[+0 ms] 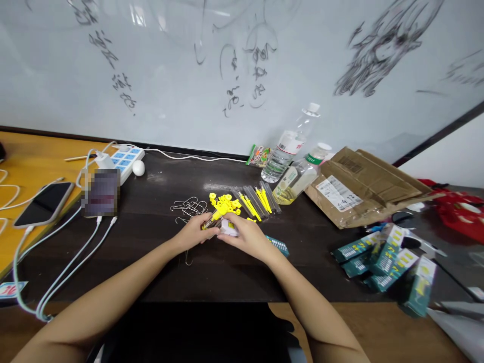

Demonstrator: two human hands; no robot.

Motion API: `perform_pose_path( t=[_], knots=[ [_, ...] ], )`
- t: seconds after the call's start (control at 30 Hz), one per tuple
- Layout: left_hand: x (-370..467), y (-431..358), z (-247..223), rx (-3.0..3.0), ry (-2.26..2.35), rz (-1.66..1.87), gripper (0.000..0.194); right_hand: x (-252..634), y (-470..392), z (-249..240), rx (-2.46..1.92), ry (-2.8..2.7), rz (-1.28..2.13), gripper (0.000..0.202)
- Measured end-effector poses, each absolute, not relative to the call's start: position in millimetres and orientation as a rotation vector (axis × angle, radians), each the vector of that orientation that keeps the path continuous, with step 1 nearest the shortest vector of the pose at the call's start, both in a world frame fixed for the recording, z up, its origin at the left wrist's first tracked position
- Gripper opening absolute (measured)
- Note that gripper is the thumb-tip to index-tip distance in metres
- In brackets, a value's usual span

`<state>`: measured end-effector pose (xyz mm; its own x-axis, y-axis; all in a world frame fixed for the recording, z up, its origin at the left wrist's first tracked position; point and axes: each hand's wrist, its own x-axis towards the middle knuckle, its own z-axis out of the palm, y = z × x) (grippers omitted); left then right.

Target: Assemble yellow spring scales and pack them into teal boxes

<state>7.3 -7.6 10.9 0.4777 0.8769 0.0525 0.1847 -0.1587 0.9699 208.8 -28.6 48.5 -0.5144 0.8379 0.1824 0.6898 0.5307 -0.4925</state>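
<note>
Near the middle of the dark table, my left hand is closed on a clear item with a yellow top. Close against it, my right hand grips a small white piece. Small yellow parts lie in a pile just beyond my hands. To their right are several clear sleeves with yellow sticks. Metal hooks lie left of the pile. A green box is partly hidden behind my right forearm.
Two bottles and a cardboard parcel stand at the back right. Several green boxes lie at the right. Phones, white cables and a power strip are at the left. A whiteboard rises behind.
</note>
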Motion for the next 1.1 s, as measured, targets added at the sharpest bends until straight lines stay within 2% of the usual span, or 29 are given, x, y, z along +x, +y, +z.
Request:
perform_pose_path(
  t=[0.13, 0.27, 0.37, 0.6, 0.9, 1.1],
  knots=[
    [3, -7, 13, 1.733, 0.964, 0.847, 0.033, 210, -28, 49, -1.274, -2.308, 0.559, 0.043],
    [-9, -4, 23, 2.151, 1.125, 1.056, 0.032, 214, -25, 52, -1.391, -2.232, 0.524, 0.038],
    [-17, -3, 29, 2.471, 1.156, 0.925, 0.026, 218, -24, 54, -1.413, -2.221, 0.449, 0.031],
    [-18, -1, 26, 2.842, 1.197, 0.731, 0.025, 222, -22, 53, -1.338, -2.340, 0.237, 0.028],
    [-17, -1, 25, 2.993, 1.029, 0.768, 0.025, 219, -22, 46, -1.283, -2.526, 0.055, 0.026],
    [-15, -2, 26, 2.983, 0.962, 0.847, 0.019, 217, -26, 49, -1.300, -2.583, 0.094, 0.026]
  ],
)
